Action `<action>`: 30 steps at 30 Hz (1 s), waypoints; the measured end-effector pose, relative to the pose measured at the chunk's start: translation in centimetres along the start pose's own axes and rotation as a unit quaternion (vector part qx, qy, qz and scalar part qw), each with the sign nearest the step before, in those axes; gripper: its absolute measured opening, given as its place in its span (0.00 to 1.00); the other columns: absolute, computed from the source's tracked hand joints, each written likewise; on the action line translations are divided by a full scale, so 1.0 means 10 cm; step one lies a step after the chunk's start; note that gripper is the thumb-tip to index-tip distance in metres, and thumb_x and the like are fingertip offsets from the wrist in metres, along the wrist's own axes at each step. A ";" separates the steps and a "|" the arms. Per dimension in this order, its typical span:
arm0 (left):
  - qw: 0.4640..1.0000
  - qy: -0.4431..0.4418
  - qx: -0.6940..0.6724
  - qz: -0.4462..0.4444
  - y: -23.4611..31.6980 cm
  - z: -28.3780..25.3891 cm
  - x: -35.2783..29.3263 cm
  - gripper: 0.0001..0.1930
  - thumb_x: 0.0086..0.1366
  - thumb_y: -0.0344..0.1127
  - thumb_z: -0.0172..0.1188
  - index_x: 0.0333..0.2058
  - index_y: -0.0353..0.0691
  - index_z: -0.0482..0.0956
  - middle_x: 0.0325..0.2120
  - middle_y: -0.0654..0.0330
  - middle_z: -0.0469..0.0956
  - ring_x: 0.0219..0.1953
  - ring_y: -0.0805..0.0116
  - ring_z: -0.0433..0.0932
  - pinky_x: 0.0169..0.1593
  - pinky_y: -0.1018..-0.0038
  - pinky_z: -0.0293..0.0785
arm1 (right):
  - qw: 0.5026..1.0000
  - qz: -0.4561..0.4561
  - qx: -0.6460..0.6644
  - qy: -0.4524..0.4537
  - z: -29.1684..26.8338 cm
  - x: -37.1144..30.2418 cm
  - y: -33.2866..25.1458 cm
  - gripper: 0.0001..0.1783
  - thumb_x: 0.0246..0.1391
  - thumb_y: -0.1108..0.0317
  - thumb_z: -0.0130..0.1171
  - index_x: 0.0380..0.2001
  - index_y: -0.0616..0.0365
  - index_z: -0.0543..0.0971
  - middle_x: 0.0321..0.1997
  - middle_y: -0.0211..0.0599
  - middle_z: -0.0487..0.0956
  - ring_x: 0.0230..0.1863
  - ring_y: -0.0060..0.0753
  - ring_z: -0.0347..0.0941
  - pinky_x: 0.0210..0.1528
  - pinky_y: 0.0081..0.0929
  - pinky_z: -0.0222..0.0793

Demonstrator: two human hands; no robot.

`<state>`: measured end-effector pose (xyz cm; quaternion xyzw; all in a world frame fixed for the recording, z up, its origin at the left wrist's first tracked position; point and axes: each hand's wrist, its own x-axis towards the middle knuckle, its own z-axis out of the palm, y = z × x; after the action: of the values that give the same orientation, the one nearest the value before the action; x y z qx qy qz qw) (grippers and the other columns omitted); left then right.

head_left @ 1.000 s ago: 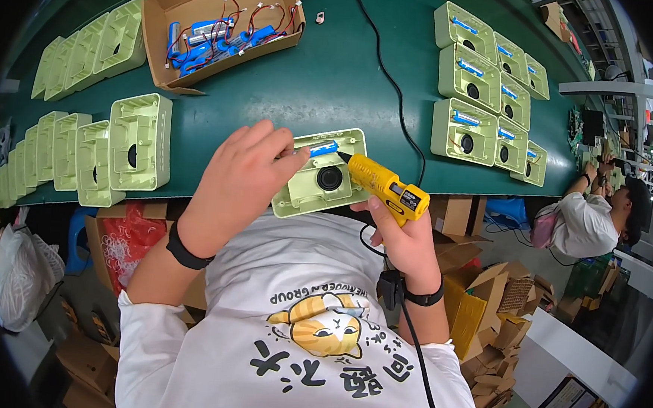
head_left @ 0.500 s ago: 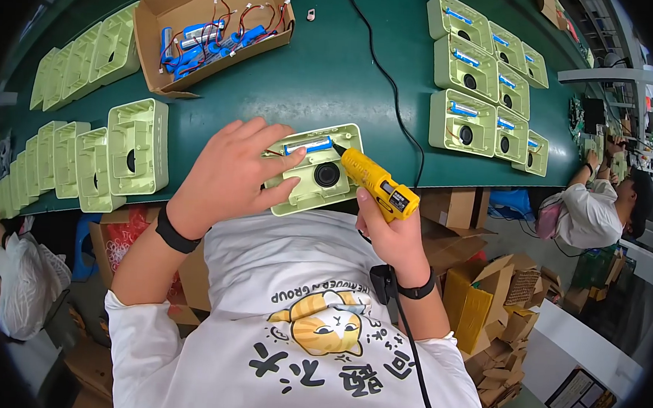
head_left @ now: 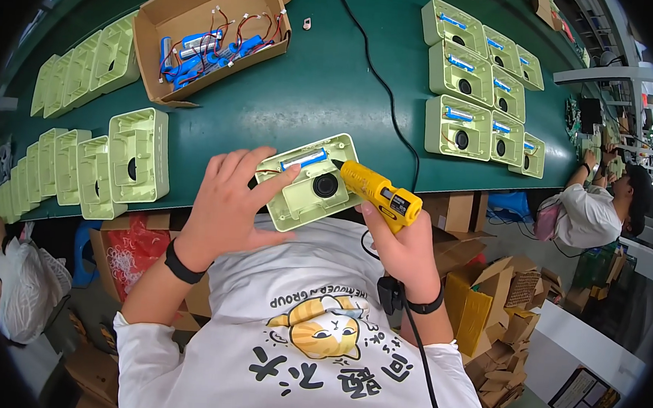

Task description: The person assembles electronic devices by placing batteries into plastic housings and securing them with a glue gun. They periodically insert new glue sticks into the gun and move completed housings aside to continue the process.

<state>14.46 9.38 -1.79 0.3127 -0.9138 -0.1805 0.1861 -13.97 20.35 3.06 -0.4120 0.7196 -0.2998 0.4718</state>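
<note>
Holding the yellow glue gun (head_left: pixel 378 190), the right grip (head_left: pixel 406 248) is curled closed.

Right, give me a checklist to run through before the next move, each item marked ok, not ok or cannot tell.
1. Blue battery lies inside the pale green casing, along its far side: ok.
2. Left hand is at the casing, index fingertip by the battery: ok. 
3. Yellow glue gun is held in the right hand: ok.
4. Black nozzle is near the battery's right end: ok.
5. Glue is in place around the battery: cannot tell.
6. Battery's wires are connected: cannot tell; the left hand hides their end.
</note>
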 end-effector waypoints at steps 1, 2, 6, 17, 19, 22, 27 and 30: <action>1.000 0.002 0.010 0.004 -0.02 0.06 -0.03 0.49 0.48 0.58 0.87 0.68 0.48 0.83 0.65 0.47 0.80 0.61 0.43 0.78 0.64 0.51 0.72 | 1.000 -0.002 0.000 0.000 0.00 0.03 0.00 0.14 0.72 0.67 0.69 0.55 0.64 0.89 0.41 0.45 0.89 0.39 0.31 0.86 0.42 0.30 0.78; 1.000 0.002 0.011 0.004 -0.05 0.12 -0.05 0.49 0.48 0.58 0.87 0.68 0.48 0.83 0.65 0.47 0.80 0.61 0.43 0.78 0.64 0.51 0.72 | 0.995 -0.089 -0.046 0.008 0.02 0.08 0.00 0.11 0.73 0.68 0.69 0.51 0.64 0.88 0.39 0.39 0.87 0.36 0.26 0.82 0.38 0.28 0.75; 0.993 0.096 -0.074 -0.012 -0.18 0.29 -0.04 0.55 0.47 0.57 0.89 0.70 0.41 0.76 0.64 0.48 0.80 0.60 0.45 0.79 0.63 0.54 0.71 | 0.955 -0.264 -0.135 0.016 0.18 0.19 -0.04 0.08 0.73 0.70 0.69 0.42 0.65 0.86 0.35 0.27 0.83 0.30 0.16 0.77 0.32 0.23 0.69; 0.986 0.107 -0.080 -0.104 -0.04 -0.03 0.15 0.57 0.49 0.47 0.88 0.74 0.33 0.67 0.67 0.43 0.77 0.66 0.36 0.76 0.74 0.46 0.70 | 0.955 -0.132 0.259 -0.056 -0.19 0.60 0.38 0.15 0.73 0.70 0.69 0.57 0.65 0.84 0.45 0.40 0.90 0.31 0.27 0.85 0.37 0.29 0.85; 0.993 0.094 -0.022 -0.067 0.13 -0.27 0.35 0.53 0.52 0.44 0.85 0.74 0.34 0.69 0.67 0.43 0.77 0.66 0.36 0.76 0.74 0.48 0.71 | 0.935 -0.171 0.310 -0.029 -0.17 0.84 0.73 0.16 0.74 0.70 0.69 0.59 0.67 0.83 0.46 0.42 0.90 0.31 0.28 0.85 0.37 0.31 0.87; 0.990 0.134 0.039 -0.001 0.28 -0.79 0.72 0.48 0.54 0.42 0.83 0.72 0.35 0.72 0.66 0.42 0.77 0.66 0.36 0.76 0.73 0.49 0.72 | 0.908 -0.199 0.369 -0.014 -0.12 1.05 0.93 0.16 0.75 0.70 0.67 0.59 0.67 0.83 0.44 0.41 0.90 0.30 0.28 0.85 0.37 0.33 0.87; 0.938 0.288 0.102 0.165 0.13 -1.66 2.19 0.30 0.63 0.34 0.75 0.62 0.35 0.79 0.60 0.45 0.82 0.63 0.41 0.79 0.70 0.53 0.75 | 0.918 -0.201 0.343 0.000 -0.09 1.05 0.89 0.17 0.73 0.71 0.70 0.60 0.67 0.84 0.45 0.39 0.91 0.31 0.23 0.84 0.38 0.27 0.85; 0.908 0.346 0.162 0.172 0.08 -2.00 3.21 0.23 0.68 0.32 0.69 0.60 0.34 0.80 0.57 0.45 0.83 0.61 0.42 0.80 0.69 0.55 0.76 | 0.920 -0.207 0.334 0.006 -0.08 1.07 0.86 0.16 0.73 0.70 0.71 0.58 0.67 0.84 0.44 0.38 0.91 0.31 0.22 0.84 0.37 0.27 0.85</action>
<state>-0.53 -14.80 23.19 0.2193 -0.8482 0.1245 0.4659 -19.67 15.16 -8.29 -0.3686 0.4795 -0.6160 0.5047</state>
